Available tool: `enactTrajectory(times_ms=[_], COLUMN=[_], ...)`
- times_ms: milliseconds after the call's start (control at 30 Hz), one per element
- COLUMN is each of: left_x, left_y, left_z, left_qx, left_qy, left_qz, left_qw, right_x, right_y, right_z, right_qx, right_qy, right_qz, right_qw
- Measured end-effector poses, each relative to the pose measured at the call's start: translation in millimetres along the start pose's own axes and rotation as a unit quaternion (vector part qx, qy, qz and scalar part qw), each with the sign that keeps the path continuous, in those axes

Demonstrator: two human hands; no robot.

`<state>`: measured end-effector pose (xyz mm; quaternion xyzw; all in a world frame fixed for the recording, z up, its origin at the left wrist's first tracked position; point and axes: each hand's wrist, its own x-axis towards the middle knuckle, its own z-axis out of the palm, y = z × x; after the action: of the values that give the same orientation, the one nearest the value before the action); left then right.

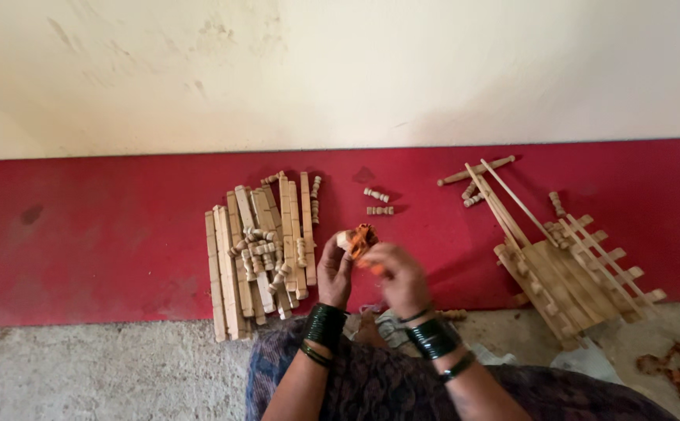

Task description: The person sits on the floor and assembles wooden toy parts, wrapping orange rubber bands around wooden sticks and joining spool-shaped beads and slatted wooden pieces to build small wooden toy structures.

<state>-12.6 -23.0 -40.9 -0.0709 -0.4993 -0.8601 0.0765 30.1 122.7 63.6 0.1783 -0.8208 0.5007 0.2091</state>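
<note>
Centrally, orange piece [362,238] in both hands

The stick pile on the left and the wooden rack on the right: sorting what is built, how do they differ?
The stick pile is loose slats with small turned pegs on top; the wooden rack is slats joined crosswise. The pile lies straight, the rack skewed. Both are pale wood on the red strip.

Cream plaster wall [340,70] — red painted band [83,234] — rough grey floor [83,374].
</note>
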Motion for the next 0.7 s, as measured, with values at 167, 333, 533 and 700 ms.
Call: enactTrajectory(times_ms=[167, 333, 533, 700], left_x=[-0.4, -2.6, -1.3, -4.8], left_y=[9.6, 25.2, 32.2, 35.5], left_z=[8.1, 11.3, 19.3, 16.8], left_qx=[0.021, 0.048, 0.085, 0.061], left_qy=[-0.046, -0.045, -0.073, -0.086], left_qz=[0.034, 0.021, 0.052, 0.034], left_qw=[0.998, 0.998, 0.992, 0.994], right_x=[41.8, 58.5, 18.1, -36.7], right_y=[23.6, 74.7, 83.3, 78.9], right_z=[-64.2, -94.0, 10.8, 42.2], right_qx=[0.291, 0.378, 0.261, -0.050], right_qy=[0.205, 0.274, 0.085, -0.016], right_qz=[0.079, 0.178, 0.089, -0.021], right_qw=[0.931, 0.866, 0.957, 0.998])
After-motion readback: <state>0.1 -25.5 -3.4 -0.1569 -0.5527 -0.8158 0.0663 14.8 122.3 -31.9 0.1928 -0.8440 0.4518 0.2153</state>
